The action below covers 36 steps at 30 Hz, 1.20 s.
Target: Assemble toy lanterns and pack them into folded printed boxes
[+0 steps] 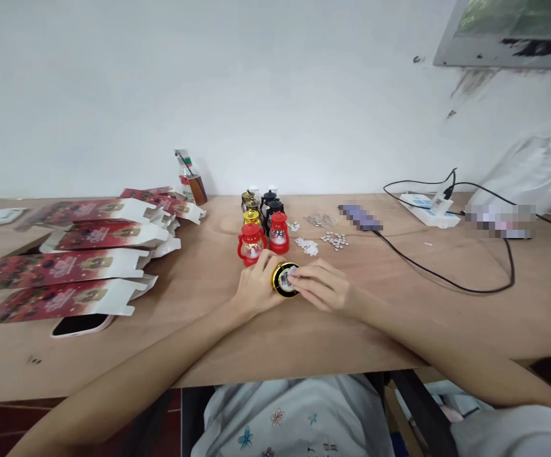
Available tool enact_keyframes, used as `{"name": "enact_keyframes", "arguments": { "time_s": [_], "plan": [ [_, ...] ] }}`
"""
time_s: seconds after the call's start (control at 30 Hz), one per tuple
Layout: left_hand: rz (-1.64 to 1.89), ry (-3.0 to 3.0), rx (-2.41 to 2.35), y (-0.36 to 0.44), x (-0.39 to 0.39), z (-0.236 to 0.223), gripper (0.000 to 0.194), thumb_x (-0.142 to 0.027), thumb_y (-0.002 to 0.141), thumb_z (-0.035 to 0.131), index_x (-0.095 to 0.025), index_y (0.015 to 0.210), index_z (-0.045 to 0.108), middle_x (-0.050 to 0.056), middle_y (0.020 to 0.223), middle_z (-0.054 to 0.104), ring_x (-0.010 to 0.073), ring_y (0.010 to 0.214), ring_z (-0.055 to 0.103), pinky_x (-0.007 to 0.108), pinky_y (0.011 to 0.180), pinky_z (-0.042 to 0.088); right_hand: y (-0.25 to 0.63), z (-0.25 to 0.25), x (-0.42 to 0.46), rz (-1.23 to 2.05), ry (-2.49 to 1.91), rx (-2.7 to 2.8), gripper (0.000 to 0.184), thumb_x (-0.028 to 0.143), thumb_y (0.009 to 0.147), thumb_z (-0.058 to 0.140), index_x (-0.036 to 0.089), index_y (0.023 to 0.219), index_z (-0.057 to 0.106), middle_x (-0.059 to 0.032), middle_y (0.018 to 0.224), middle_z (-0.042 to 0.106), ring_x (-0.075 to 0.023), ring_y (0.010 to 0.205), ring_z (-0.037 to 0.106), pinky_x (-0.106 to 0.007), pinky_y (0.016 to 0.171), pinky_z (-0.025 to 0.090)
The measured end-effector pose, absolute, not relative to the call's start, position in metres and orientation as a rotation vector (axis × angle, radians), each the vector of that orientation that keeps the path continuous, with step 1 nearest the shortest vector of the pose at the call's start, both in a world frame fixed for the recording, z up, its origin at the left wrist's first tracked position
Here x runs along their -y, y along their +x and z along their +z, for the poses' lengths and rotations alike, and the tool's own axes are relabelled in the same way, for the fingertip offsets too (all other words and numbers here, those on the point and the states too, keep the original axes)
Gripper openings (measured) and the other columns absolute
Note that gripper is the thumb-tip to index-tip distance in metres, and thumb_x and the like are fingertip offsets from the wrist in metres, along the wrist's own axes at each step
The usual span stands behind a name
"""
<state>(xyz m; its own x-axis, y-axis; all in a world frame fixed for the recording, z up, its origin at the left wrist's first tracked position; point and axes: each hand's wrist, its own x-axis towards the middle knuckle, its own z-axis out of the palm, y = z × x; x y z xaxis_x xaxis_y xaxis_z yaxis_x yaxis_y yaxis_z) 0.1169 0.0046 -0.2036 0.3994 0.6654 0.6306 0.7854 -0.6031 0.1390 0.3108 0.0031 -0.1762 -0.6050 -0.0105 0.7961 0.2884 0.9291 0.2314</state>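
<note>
My left hand [257, 285] is wrapped round a small gold lantern [275, 285], whose round base, black with a gold rim, faces me. A pale patch shows in the middle of that base. My right hand [325, 285] has its fingers pinched together against this patch; what is between them is too small to make out. Just beyond my hands stand small lanterns in rows: a red lantern [251, 242] on the left, another red lantern [279, 233] beside it, and gold and black ones behind.
White pieces [306, 246], coin-like silver discs [335, 240] and small metal parts [320, 219] lie right of the lanterns. A purple phone [360, 217] on a black cable and a power strip [430, 211] are further right. Flattened red boxes [99, 263] and a bottle [192, 184] are left.
</note>
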Motion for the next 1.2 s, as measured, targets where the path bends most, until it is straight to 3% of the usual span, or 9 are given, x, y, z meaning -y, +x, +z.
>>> {"name": "enact_keyframes", "arguments": {
  "time_s": [0.2, 0.33, 0.53, 1.0, 1.2],
  "plan": [
    [-0.944, -2.488, 1.339, 0.116, -0.005, -0.204, 0.032, -0.039, 0.08, 0.056, -0.019, 0.105, 0.051, 0.007, 0.102, 0.057, 0.0179, 0.085, 0.062, 0.025, 0.058, 0.051, 0.314, -0.183, -0.008, -0.159, -0.243, 2.137, 0.032, 0.002, 0.086, 0.043, 0.019, 0.104, 0.062, -0.0075, 0.091, 0.068, -0.0154, 0.083, 0.059, -0.032, 0.071, 0.055],
    [-0.898, -2.49, 1.349, 0.116, -0.005, -0.205, 0.039, -0.042, 0.076, 0.059, -0.019, 0.106, 0.05, 0.007, 0.102, 0.057, 0.0193, 0.083, 0.063, 0.026, 0.058, 0.051, 0.315, -0.188, -0.012, -0.256, -0.11, 2.079, 0.024, 0.003, 0.086, 0.048, 0.018, 0.096, 0.064, -0.0064, 0.085, 0.071, -0.0143, 0.082, 0.061, -0.027, 0.067, 0.055],
    [-0.842, -2.495, 1.344, 0.118, -0.004, -0.205, 0.036, -0.042, 0.077, 0.058, -0.02, 0.105, 0.051, 0.007, 0.101, 0.057, 0.018, 0.079, 0.062, 0.026, 0.06, 0.051, 0.318, -0.196, -0.009, -0.402, -0.101, 2.138, 0.016, 0.01, 0.086, 0.057, 0.019, 0.096, 0.065, -0.0026, 0.089, 0.073, -0.0139, 0.097, 0.063, -0.029, 0.08, 0.054],
    [-0.834, -2.497, 1.26, 0.118, -0.004, -0.207, 0.038, -0.041, 0.079, 0.052, -0.018, 0.11, 0.053, 0.009, 0.103, 0.057, 0.0193, 0.08, 0.064, 0.028, 0.059, 0.053, 0.316, -0.191, 0.003, -0.285, -0.012, 2.187, 0.013, 0.007, 0.086, 0.054, 0.012, 0.093, 0.064, -0.0103, 0.091, 0.073, -0.0169, 0.105, 0.064, -0.031, 0.086, 0.058],
    [-0.841, -2.494, 1.268, 0.118, -0.004, -0.207, 0.039, -0.043, 0.079, 0.054, -0.018, 0.109, 0.054, 0.009, 0.103, 0.057, 0.0202, 0.079, 0.064, 0.029, 0.059, 0.053, 0.314, -0.196, 0.001, -0.332, -0.011, 2.126, 0.013, 0.008, 0.087, 0.053, 0.015, 0.089, 0.064, -0.008, 0.088, 0.072, -0.0166, 0.101, 0.066, -0.031, 0.081, 0.06]
  ]
}}
